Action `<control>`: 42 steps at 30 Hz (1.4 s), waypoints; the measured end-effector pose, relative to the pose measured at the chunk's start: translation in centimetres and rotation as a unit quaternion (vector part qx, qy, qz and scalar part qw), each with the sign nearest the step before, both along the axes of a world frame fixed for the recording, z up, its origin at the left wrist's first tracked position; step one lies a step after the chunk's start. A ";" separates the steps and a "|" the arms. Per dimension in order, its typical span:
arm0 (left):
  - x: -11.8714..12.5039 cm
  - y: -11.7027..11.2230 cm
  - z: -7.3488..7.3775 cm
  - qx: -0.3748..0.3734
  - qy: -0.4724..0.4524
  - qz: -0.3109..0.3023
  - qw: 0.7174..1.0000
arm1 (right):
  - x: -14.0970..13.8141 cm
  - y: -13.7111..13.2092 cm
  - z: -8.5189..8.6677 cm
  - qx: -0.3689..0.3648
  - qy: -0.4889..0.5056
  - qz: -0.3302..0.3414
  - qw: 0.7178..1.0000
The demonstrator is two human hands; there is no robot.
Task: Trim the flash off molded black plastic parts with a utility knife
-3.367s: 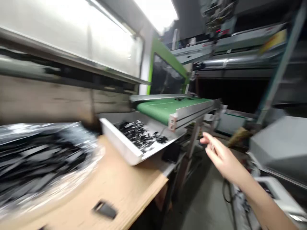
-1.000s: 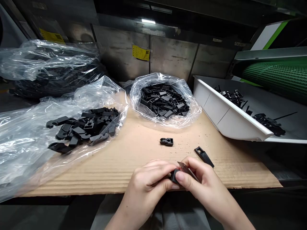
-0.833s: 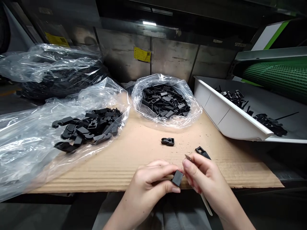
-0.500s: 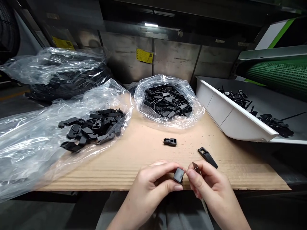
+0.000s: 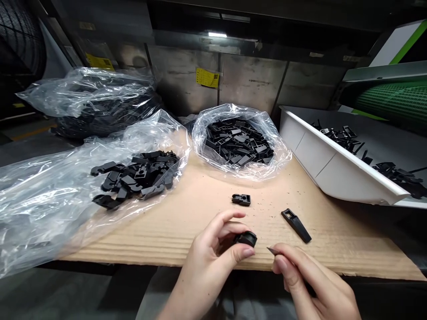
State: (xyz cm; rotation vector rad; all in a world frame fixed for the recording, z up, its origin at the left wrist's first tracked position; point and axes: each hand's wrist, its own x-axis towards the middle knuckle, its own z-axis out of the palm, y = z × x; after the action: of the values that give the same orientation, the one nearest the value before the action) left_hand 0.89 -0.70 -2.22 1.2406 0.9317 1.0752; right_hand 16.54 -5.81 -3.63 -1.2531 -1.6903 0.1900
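Observation:
My left hand (image 5: 216, 249) grips a small black plastic part (image 5: 247, 238) between thumb and fingers, a rounded face of it turned up. Just to the right, my right hand (image 5: 303, 275) pinches a small pointed blade (image 5: 272, 251), its tip aimed left and a short gap away from the part. The blade's other end is hidden in the fingers. Beyond my left hand lies a short black plastic piece (image 5: 241, 199) with a forked end. A long tapered black piece (image 5: 296, 225) with a square opening rests past my right hand.
Cardboard (image 5: 160, 235) covers the worktop. At left, a clear plastic bag (image 5: 60, 186) spills black parts; a rolled-down bag (image 5: 242, 171) of black pieces stands at the back. A white tray (image 5: 333, 173) holds more at right. Behind the left bag sits another filled bag (image 5: 106, 102).
My right hand has drawn back right and down with the blade, away from the part. The part in my left hand has been turned, and the left fingers have lifted slightly.

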 end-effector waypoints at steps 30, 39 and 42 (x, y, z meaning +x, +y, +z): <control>-0.3 0.0 -0.4 0.286 0.076 0.008 0.955 | 0.4 0.8 1.1 -0.059 -0.117 0.073 0.989; -0.5 0.1 -0.2 0.314 0.095 -0.038 0.944 | 1.4 1.8 3.1 -0.277 -0.043 0.200 0.939; -0.6 0.1 -0.3 0.323 0.099 -0.057 0.940 | 1.9 2.6 4.1 -0.414 0.057 0.272 0.867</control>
State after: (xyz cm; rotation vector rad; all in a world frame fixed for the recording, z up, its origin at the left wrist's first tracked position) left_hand 0.29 -0.55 -2.50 1.9479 0.6539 1.2233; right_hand 18.43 -3.26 0.50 -1.2575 -1.8811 1.4295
